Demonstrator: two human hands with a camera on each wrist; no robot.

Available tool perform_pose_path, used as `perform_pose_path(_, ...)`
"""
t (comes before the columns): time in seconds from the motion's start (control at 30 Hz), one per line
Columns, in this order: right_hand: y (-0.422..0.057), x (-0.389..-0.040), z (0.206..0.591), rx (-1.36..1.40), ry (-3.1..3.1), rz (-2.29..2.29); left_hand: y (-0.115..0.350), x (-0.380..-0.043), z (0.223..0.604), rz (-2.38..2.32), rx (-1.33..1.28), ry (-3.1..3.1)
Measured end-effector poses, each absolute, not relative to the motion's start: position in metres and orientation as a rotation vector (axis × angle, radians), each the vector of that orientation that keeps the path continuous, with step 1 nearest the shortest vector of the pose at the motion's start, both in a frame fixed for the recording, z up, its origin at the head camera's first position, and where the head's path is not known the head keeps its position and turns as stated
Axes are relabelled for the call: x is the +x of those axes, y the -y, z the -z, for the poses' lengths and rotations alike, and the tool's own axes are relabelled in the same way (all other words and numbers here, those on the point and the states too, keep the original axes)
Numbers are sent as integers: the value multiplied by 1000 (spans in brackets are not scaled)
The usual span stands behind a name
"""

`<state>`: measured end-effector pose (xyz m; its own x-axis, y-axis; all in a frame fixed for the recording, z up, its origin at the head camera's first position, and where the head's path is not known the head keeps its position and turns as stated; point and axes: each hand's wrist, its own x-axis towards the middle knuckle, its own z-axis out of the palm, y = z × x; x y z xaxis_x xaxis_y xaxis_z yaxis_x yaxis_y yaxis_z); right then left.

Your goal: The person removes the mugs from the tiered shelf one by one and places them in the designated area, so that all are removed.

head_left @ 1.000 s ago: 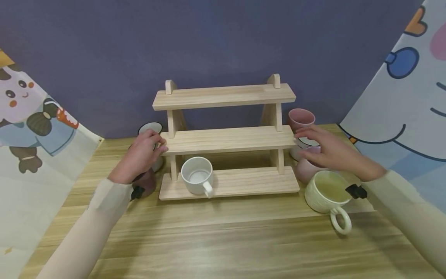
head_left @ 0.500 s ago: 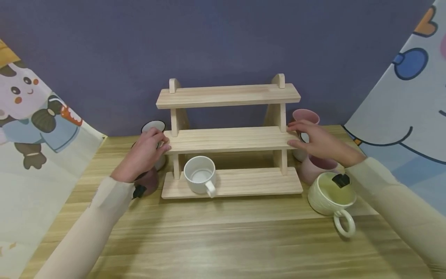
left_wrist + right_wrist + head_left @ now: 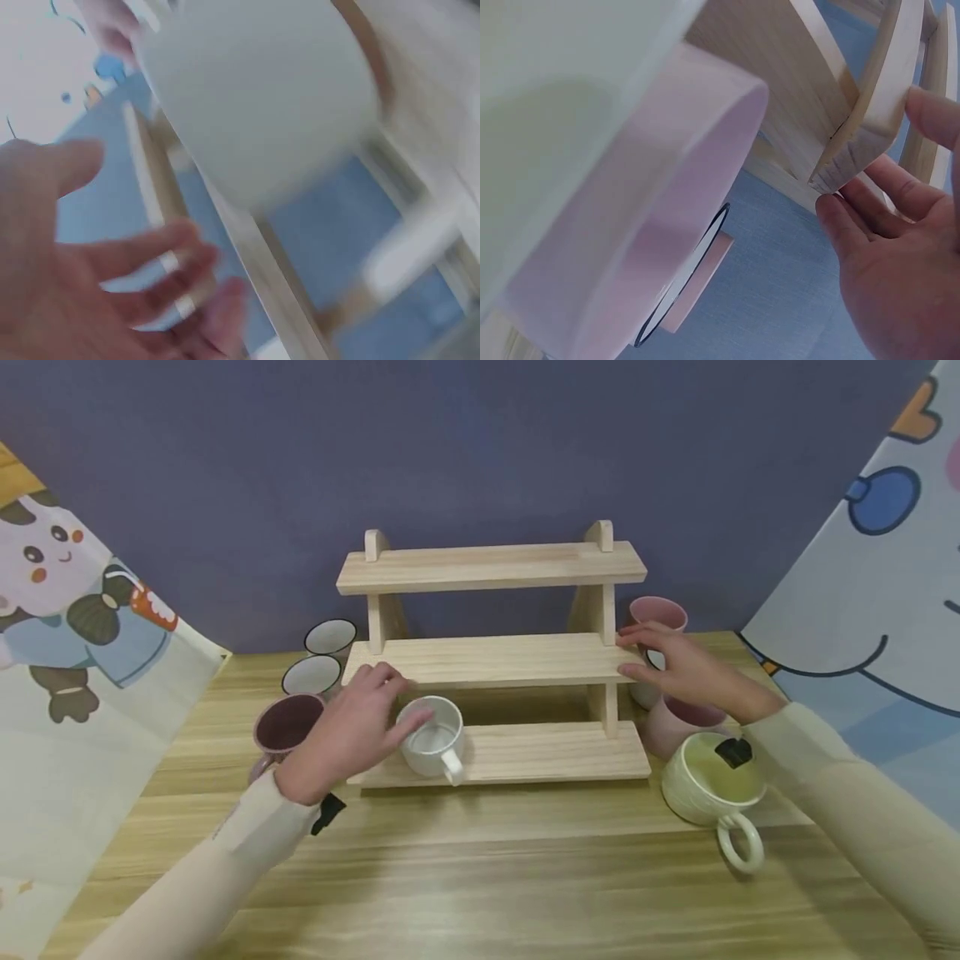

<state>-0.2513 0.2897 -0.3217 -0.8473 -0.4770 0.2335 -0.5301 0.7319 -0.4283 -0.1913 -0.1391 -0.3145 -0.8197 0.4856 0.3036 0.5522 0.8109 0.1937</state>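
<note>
A three-tier wooden display shelf stands at the back of the table. On its bottom tier, to the left, sits a white mug with its handle toward the front. My left hand hovers at this mug, fingers loose and thumb overlapping its rim in the head view; in the left wrist view that hand is blurred, spread beside a large pale mug shape. My right hand grips the right end of the middle tier, thumb on top and fingers below, as the right wrist view shows on the shelf end.
Left of the shelf stand two dark-rimmed white mugs and a mauve mug. On the right are a pink mug, a partly hidden white mug, a light pink mug and a pale green mug.
My left hand has left the middle tier's left end and moved right and forward-down to the white mug. My right hand has come onto the tier's right end and stays there.
</note>
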Motion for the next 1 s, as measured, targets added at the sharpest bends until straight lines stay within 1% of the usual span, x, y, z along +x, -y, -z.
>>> perform_pose_path(0.1,-289,-251,322,821,2816,-752,125,-181,318,295,-784,2855)
perform_pose_path(0.23,-288,-251,322,816,2819,-759,117,-178,324,220,-787,2872)
perform_pose_path(0.57,-287,-252,324,817,2807,-772,116,-183,334,350,-785,2784)
perform_pose_path(0.8,-286,-253,326,834,2804,-788,135,-177,334,503,-809,2817)
perform_pose_path(1.0,-289,-252,326,842,2783,-810,171,-160,331,471,-1034,2644)
